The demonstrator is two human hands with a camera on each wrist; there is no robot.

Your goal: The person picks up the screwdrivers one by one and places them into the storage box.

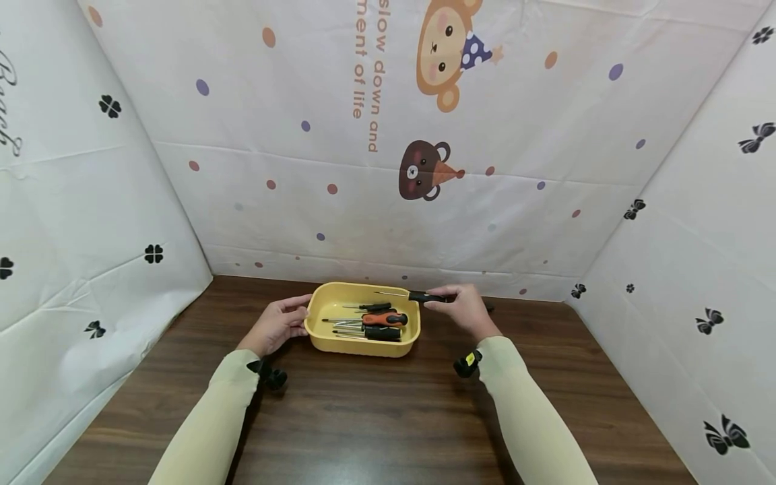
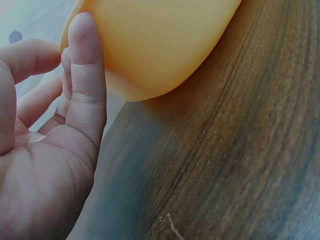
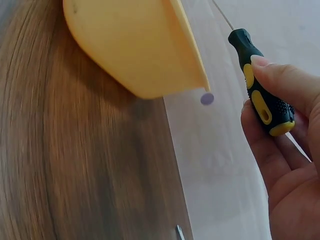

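Note:
A yellow plastic tray [image 1: 362,345] sits near the back of the table with several screwdrivers in it, one with an orange and black handle [image 1: 384,319]. My left hand [image 1: 279,325] holds the tray's left end; in the left wrist view its fingertips pinch the rim [image 2: 65,31]. At the other end, my right hand [image 1: 463,310] grips a screwdriver [image 3: 265,100] by its black and yellow handle, between thumb and fingers. In the head view its thin shaft points left, over the tray's right back part.
Dark wood table [image 1: 364,417] spreads in front of the tray. A printed white sheet [image 1: 364,222] rises close behind it, with more sheeting at both sides. A small black thing [image 1: 489,308] shows past the right hand, and a metal tip [image 3: 180,232] lies on the table.

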